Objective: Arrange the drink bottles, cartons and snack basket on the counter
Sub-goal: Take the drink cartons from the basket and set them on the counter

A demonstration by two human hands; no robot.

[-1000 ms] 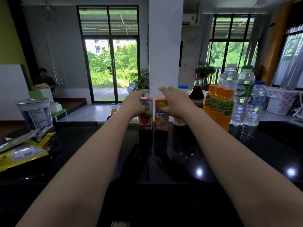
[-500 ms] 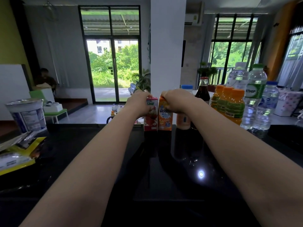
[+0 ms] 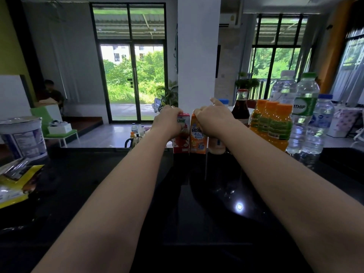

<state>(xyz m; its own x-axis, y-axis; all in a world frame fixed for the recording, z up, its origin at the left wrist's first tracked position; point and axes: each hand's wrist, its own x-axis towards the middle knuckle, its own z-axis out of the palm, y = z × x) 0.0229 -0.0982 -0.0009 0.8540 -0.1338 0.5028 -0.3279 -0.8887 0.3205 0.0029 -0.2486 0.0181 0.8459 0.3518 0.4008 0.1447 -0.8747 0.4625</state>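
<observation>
Grip was established on both cartons. The left hand (image 3: 167, 122) had its fingers curled over the top of the red carton (image 3: 182, 135). The right hand (image 3: 213, 119) was curled likewise over the orange carton (image 3: 198, 139), with one digit sticking up clear of it.

Both cartons stood upright at the middle of the far edge of the bench (image 3: 197, 203), long axes vertical, side faces touching or very nearly so. Each lay straight ahead of its own hand at full arm's reach, so neither arm was the nearer. Any shift was judged to run sideways along that edge.

To the right along the same edge stood:
- a small blue-capped bottle (image 3: 216, 144), just behind the right hand;
- a dark glass bottle (image 3: 240, 109) with a red cap;
- three orange juice bottles (image 3: 271, 125), packed together;
- clear ribbed water bottles (image 3: 304, 115).

The cartons were printed card, flat-sided and light, and were judged liable to tip if pushed high up. The bench top was black, polished and reflective. No snack basket could be made out. A white tub (image 3: 21, 137) and yellow packets (image 3: 13, 182) lay at the left edge.
</observation>
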